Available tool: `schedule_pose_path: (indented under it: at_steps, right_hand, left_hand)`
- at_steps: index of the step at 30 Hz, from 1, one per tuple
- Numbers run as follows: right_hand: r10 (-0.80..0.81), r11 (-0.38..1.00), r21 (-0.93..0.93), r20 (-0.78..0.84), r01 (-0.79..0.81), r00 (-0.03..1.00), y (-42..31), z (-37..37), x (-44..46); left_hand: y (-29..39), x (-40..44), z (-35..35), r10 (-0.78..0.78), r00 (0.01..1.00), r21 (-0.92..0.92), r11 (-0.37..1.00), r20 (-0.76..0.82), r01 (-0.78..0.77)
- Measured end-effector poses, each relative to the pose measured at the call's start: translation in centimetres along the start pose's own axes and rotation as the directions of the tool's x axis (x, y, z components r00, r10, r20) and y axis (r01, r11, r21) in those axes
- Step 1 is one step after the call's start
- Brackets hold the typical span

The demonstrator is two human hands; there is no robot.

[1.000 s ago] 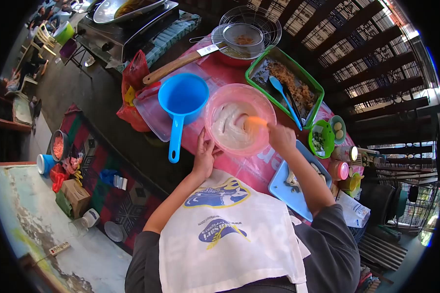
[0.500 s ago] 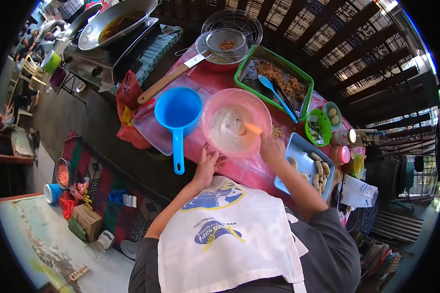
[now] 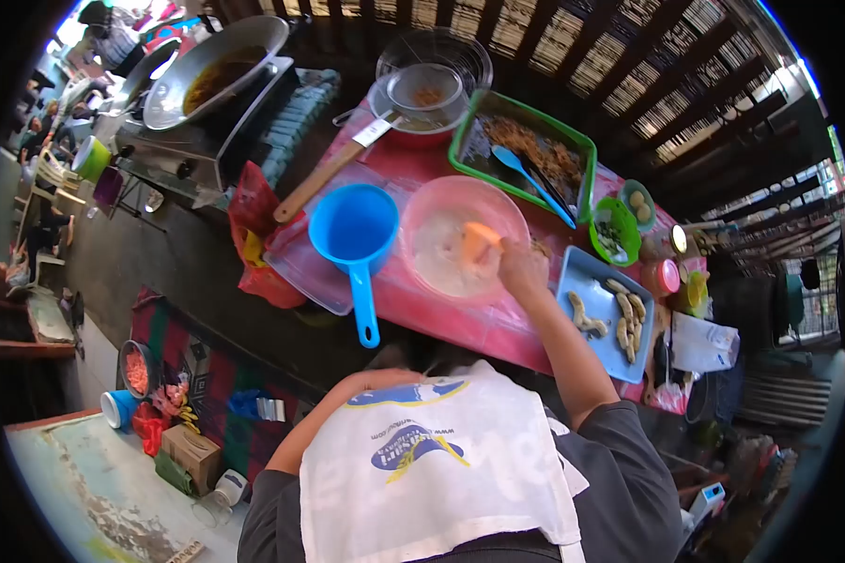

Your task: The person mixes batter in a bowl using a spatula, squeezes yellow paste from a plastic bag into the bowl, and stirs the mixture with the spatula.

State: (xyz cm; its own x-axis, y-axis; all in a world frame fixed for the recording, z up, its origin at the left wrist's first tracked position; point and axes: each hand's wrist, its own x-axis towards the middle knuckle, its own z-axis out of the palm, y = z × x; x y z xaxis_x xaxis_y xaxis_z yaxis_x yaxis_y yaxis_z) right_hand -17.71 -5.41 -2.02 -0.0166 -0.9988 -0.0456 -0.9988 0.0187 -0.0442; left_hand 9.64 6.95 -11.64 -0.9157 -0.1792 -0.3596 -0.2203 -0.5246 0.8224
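Note:
My right hand (image 3: 524, 270) is closed around an orange spatula (image 3: 479, 236) at the right side of a pink bowl (image 3: 514, 211). The blade dips toward a pale, whitish batter (image 3: 437, 246) in the bowl. My left hand (image 3: 385, 378) lies against the top of the white apron (image 3: 432, 497), away from the bowl; its fingers are smeared and partly hidden. Left of the bowl stands a blue long-handled dipper (image 3: 355, 225). To the right, a light blue tray (image 3: 596, 352) holds several peeled bananas (image 3: 629, 324).
A green-rimmed tray (image 3: 455, 150) with brown shreds and a blue spoon (image 3: 526, 178) lies behind the bowl. Strainers (image 3: 427, 94) stand at the back. A wok (image 3: 164, 103) of dark liquid sits on a stove at upper left. A green basket (image 3: 637, 246) is at right.
My left hand has moved from beside the bowl's near rim back to the apron. My right hand still grips the spatula, whose blade is now raised and turned wider to view.

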Motion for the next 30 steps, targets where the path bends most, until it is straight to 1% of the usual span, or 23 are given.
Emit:
schedule_pose_path:
  at_steps: [1, 2, 3, 4, 6, 7, 8, 9, 11, 13, 14, 17, 18, 21, 22, 23, 25, 26, 29, 30]
  right_hand:
    - [-0.020, 0.997, 0.071, -0.035, 0.022, 0.999, 0.6, 0.5, 0.8]
    - [-0.066, 0.985, 0.152, -0.084, 0.078, 0.994, 0.8, 1.2, 2.2]
    - [-0.139, 0.950, 0.238, -0.254, 0.201, 0.957, 0.2, 2.9, 3.2]
    - [-0.192, 0.890, 0.305, -0.422, 0.338, 0.886, -0.3, 4.7, 3.7]
    - [-0.298, 0.920, 0.200, -0.202, 0.337, 0.933, -2.2, 2.2, 1.5]
    - [-0.294, 0.907, 0.306, -0.033, 0.289, 0.955, -2.5, 0.6, 0.3]
    - [-0.273, 0.938, 0.214, -0.027, 0.272, 0.962, -2.5, -0.8, -1.0]
    - [-0.216, 0.972, 0.091, -0.002, 0.215, 0.976, -2.8, -3.3, -2.2]
    - [-0.240, 0.971, 0.036, 0.094, 0.237, 0.966, -1.9, -5.5, -3.8]
    - [-0.274, 0.962, 0.048, 0.119, 0.270, 0.954, -2.4, -4.9, -4.3]
    - [-0.287, 0.958, 0.055, 0.134, 0.282, 0.949, -2.7, -4.4, -4.5]
    - [-0.190, 0.967, 0.153, -0.100, 0.204, 0.977, -2.7, -1.2, -2.2]
    - [-0.163, 0.981, 0.095, -0.066, 0.169, 0.984, -2.5, -1.2, -1.0]
    - [-0.100, 0.990, 0.084, -0.157, 0.114, 0.982, -0.8, 1.0, 0.8]
    - [-0.077, 0.993, 0.084, -0.076, 0.083, 0.994, -1.2, 0.3, 0.3]
    - [-0.144, 0.985, 0.089, -0.065, 0.149, 0.988, -1.2, -0.3, -0.1]
    - [-0.274, 0.956, 0.102, -0.031, 0.276, 0.961, -0.5, -0.8, -1.7]
    - [-0.286, 0.955, 0.079, -0.003, 0.286, 0.958, 0.4, -0.7, -1.8]
    - [-0.458, 0.889, -0.079, -0.149, 0.451, 0.877, 1.2, -2.4, -2.3]
    - [-0.431, 0.893, 0.078, -0.140, 0.444, 0.891, 0.2, -3.4, -2.7]
  left_hand:
    - [-0.9, -0.5, -0.4, -0.013, 1.000, -0.023, 1.000, -0.002, 0.012]
    - [-2.0, -1.2, -0.9, -0.031, 0.999, -0.030, 0.999, -0.024, 0.031]
    - [-3.1, -1.9, -1.2, -0.059, 0.997, -0.042, 0.997, -0.050, 0.057]
    - [-4.2, -2.6, -1.7, -0.086, 0.992, -0.054, 0.995, -0.088, 0.081]
    - [-5.9, -3.9, -2.5, -0.138, 0.978, -0.091, 0.988, -0.159, 0.125]
    - [-6.6, -4.5, -2.9, -0.163, 0.969, -0.115, 0.983, -0.185, 0.143]
    - [-7.3, -5.1, -3.3, -0.189, 0.961, -0.138, 0.977, -0.201, 0.163]
    - [-8.0, -5.7, -3.7, -0.211, 0.954, -0.154, 0.971, -0.214, 0.181]
    - [-9.4, -6.6, -4.1, -0.258, 0.940, -0.165, 0.960, -0.224, 0.225]
    - [-9.6, -8.2, -3.7, -0.269, 0.921, -0.018, 0.961, -0.282, 0.275]
    - [-9.8, -9.0, -3.1, -0.286, 0.921, -0.120, 0.957, -0.266, 0.263]
    - [-12.5, -8.6, -4.0, -0.313, 0.876, -0.153, 0.949, -0.368, 0.274]
    - [-13.4, -8.2, -4.6, -0.313, 0.875, -0.078, 0.949, -0.370, 0.307]
    - [-14.0, -8.0, -5.3, -0.339, 0.862, 0.139, 0.899, -0.377, 0.415]
    - [-12.8, -8.6, -4.9, -0.353, 0.852, 0.204, 0.868, -0.387, 0.453]
    - [-11.9, -9.1, -4.9, -0.364, 0.840, 0.267, 0.831, -0.403, 0.488]
    - [-11.7, -9.9, -4.8, -0.465, 0.798, 0.275, 0.767, -0.384, 0.580]
    - [-11.7, -10.3, -4.7, -0.516, 0.772, 0.280, 0.730, -0.372, 0.623]
    - [-9.9, -12.3, -3.4, -0.454, 0.804, 0.558, 0.580, -0.383, 0.594]
    - [-8.9, -12.3, -2.7, -0.454, 0.818, 0.721, 0.427, -0.352, 0.547]
